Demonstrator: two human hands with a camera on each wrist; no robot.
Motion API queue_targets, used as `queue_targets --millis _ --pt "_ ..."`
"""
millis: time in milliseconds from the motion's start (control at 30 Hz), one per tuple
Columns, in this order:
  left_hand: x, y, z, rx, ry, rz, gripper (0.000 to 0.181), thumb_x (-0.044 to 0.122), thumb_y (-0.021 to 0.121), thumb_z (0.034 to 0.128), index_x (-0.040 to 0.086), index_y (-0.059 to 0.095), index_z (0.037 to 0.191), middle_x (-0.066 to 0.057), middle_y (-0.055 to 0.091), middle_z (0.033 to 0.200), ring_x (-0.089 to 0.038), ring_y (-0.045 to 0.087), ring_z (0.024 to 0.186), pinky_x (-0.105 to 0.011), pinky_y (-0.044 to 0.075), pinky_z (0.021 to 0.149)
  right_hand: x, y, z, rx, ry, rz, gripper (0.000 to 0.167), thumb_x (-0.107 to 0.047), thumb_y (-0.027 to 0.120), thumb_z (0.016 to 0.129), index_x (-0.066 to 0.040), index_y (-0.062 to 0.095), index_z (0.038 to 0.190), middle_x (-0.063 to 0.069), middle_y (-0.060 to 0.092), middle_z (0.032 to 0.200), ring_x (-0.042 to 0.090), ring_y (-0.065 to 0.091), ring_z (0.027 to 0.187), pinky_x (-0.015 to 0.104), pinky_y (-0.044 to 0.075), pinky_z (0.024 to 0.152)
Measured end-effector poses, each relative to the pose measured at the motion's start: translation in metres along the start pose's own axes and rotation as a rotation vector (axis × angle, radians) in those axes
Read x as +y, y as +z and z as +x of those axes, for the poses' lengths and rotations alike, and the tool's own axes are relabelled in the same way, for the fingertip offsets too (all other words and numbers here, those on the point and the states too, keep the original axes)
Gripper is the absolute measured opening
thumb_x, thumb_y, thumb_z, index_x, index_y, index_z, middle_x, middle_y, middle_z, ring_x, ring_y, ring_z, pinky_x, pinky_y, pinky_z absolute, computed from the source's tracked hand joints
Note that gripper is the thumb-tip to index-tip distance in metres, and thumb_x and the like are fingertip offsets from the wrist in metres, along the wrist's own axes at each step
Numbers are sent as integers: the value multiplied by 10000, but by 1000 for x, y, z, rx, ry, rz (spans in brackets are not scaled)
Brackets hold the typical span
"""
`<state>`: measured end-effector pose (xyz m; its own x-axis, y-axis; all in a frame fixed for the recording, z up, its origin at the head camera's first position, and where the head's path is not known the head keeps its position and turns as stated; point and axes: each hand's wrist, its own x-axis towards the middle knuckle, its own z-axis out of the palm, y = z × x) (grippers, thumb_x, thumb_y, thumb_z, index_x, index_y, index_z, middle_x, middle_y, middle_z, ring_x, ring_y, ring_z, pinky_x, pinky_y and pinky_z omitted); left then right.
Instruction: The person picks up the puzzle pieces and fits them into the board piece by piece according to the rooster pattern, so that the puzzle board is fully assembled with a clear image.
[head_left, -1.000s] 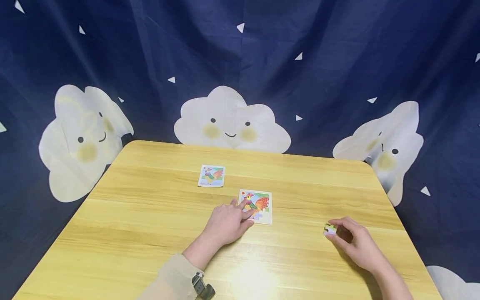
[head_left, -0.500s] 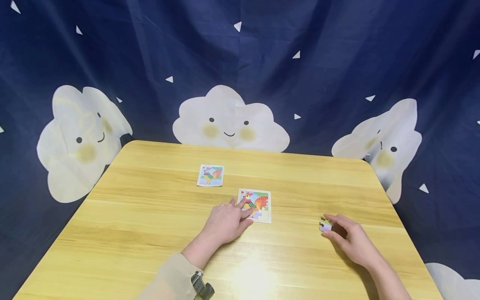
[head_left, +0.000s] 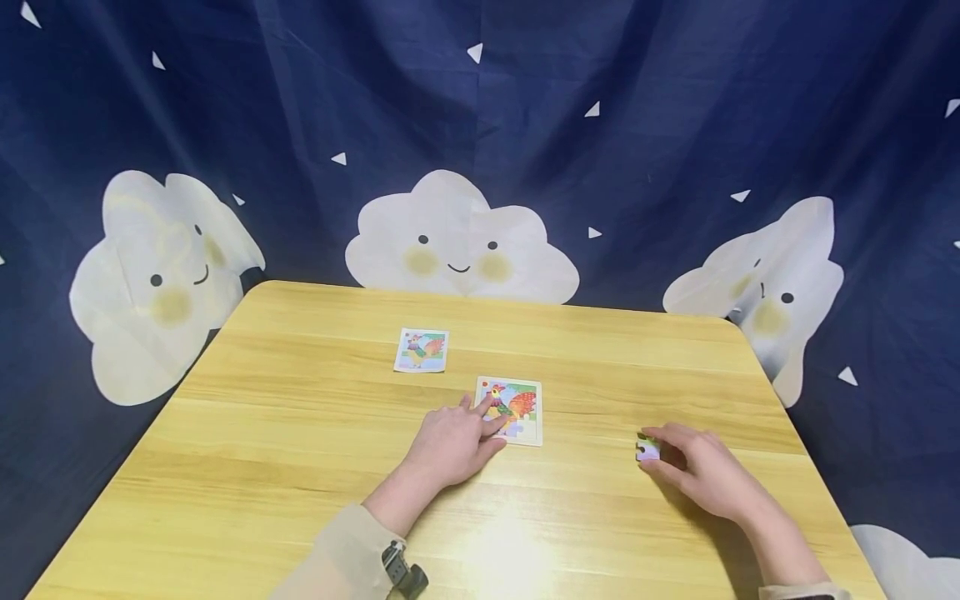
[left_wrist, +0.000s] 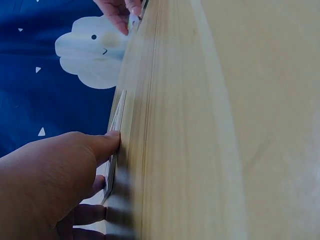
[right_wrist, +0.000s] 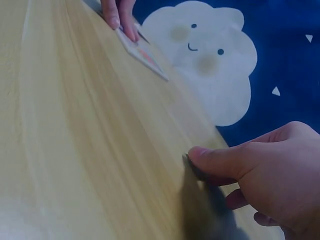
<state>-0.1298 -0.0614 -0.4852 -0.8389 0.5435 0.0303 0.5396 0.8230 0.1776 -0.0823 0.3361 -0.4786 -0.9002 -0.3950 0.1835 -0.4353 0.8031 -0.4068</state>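
Observation:
A square jigsaw puzzle [head_left: 527, 406] with a red-tailed rooster lies flat near the middle of the table; its near right corner shows pale bare backing. My left hand [head_left: 450, 446] rests on it with fingers spread over the left part, covering some of the picture. In the left wrist view, the thumb of that hand touches the puzzle's edge [left_wrist: 119, 112]. Off to the right, my right hand [head_left: 705, 471] pinches a green and lilac jigsaw piece [head_left: 647, 449] between thumb and fingers, just over the table. The right wrist view shows this piece only as a dark edge.
A small square card [head_left: 422, 351] with the same rooster picture lies behind and left of the puzzle. The wooden table [head_left: 247, 467] has rounded far corners. Behind it hangs a dark blue curtain [head_left: 300, 100] with white smiling clouds.
My right hand has moved a little to the left with the jigsaw piece, which has turned slightly. The left hand stays on the puzzle.

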Motion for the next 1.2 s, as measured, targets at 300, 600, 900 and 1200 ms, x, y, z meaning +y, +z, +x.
queue_targets --millis 300,600,900,1200 --pt "0 2 0 -1 -1 -5 422 537 586 1058 370 678 1433 -17 549 1553 -371 568 1371 -533 583 915 -17 1 17 14 -39 14 368 -269 764 1000 -93 703 1318 -193 564 961 -12 492 761 312 305 772" --pt "0 1 0 -6 -5 -11 427 535 588 1057 366 674 1439 -17 544 1557 -371 565 1374 -523 580 914 -36 9 40 40 -106 58 429 -224 749 1009 -32 669 1384 -139 583 1082 -18 482 779 323 314 783" --pt "-1 1 1 -1 -2 -7 420 529 585 1060 365 677 1436 -13 555 1547 -365 569 1371 -538 574 938 -52 20 57 16 -111 70 463 -256 744 1015 -34 652 1411 -137 589 1085 -3 486 792 338 318 804" --pt "-1 2 0 6 -3 -11 426 539 583 1058 365 679 1435 -16 549 1552 -367 568 1372 -549 567 955 -65 34 69 0 -114 97 471 -305 747 1012 -51 662 1399 -126 603 1085 25 492 801 352 324 815"
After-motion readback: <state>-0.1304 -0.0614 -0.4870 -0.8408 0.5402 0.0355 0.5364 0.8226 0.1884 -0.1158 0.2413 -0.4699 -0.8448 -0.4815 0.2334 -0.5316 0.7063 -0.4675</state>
